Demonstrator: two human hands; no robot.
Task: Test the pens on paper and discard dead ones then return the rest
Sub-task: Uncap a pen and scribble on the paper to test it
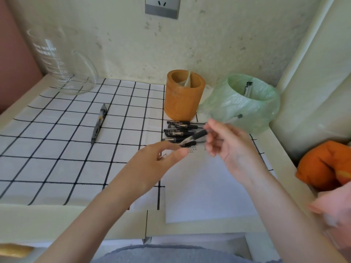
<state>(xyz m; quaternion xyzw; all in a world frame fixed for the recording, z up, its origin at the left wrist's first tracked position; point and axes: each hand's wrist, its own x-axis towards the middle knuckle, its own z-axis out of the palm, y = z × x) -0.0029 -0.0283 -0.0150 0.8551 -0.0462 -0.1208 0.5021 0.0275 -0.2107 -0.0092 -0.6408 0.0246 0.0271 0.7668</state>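
Above the paper (205, 186), right hand (233, 149) grips a pen (199, 134) ready for testing; left hand (157, 162) curls loosely at its tip, hold unclear.

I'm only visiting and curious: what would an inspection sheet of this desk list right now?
Surface: table under a checked cloth; white paper on top.
Job's things: pile of pens beside the orange holder; binned pens in the green-lined bin; lone pen on the cloth.
Clutter: glass jug; orange fabric object.
Hands: right hand grips the held pen; left hand at its tip, grip blurred.
Cables: nothing seen.
Surroundings: wall socket.
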